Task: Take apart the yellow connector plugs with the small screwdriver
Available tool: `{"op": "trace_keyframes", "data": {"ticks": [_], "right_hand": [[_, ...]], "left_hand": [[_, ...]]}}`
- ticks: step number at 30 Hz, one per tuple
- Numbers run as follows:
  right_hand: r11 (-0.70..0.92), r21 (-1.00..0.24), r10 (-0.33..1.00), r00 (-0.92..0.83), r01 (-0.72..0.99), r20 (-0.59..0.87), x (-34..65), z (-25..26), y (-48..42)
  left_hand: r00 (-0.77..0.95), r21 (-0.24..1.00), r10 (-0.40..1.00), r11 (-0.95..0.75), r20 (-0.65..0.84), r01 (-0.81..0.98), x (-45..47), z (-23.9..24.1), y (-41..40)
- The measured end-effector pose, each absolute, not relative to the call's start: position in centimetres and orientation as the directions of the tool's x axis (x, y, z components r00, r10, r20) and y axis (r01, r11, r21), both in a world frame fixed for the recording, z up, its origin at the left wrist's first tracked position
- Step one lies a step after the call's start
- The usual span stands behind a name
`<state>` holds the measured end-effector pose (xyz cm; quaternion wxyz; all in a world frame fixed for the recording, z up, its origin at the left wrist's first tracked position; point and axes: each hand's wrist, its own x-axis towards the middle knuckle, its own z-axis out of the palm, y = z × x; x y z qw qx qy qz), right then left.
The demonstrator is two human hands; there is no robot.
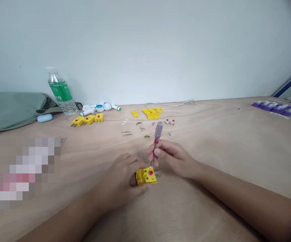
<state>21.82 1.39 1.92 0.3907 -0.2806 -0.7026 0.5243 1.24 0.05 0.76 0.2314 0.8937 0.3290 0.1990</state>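
Note:
My left hand grips a yellow plug from its left side, thumb at the near edge and fingers at the far edge. The plug has a red button on top, and its metal pins point right. In my right hand is a screwdriver with a clear purple handle and a red collar, held near upright between thumb and fingers. Its tip meets the plug's far edge beside the red button; whether it sits in a screw is too small to tell.
Yellow plug shells, small screws, metal pins and red-topped parts lie beyond my hands. Finished-looking yellow plugs, a water bottle and a green bag are at left. Purple parts stand far right.

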Motion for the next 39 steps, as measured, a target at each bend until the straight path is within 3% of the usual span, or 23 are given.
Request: {"op": "trace_keyframes", "data": {"ticks": [11,19,31,35,39], "right_hand": [[0.306,-0.94,0.847,-0.408,-0.149,0.34,21.1,2.0,0.9],[0.356,-0.929,0.863,-0.345,-0.104,0.369,21.0,2.1,0.6],[0.542,-0.809,0.818,0.074,0.227,0.57,28.5,4.1,6.1],[0.494,-0.76,0.799,0.125,0.422,0.588,30.8,2.3,6.6],[0.258,-0.639,0.818,0.188,0.724,0.544,32.3,0.8,6.4]], "left_hand": [[0.555,0.69,0.769,-0.588,0.316,0.423,1.4,1.1,0.0],[0.511,0.679,0.803,-0.56,0.305,0.474,1.6,0.8,0.2],[0.356,0.778,0.915,-0.36,0.189,0.515,1.4,1.0,0.7],[0.337,0.775,0.922,-0.352,0.19,0.525,1.2,0.7,1.0],[0.348,0.733,0.91,-0.395,0.226,0.554,0.9,0.7,1.3]]}}
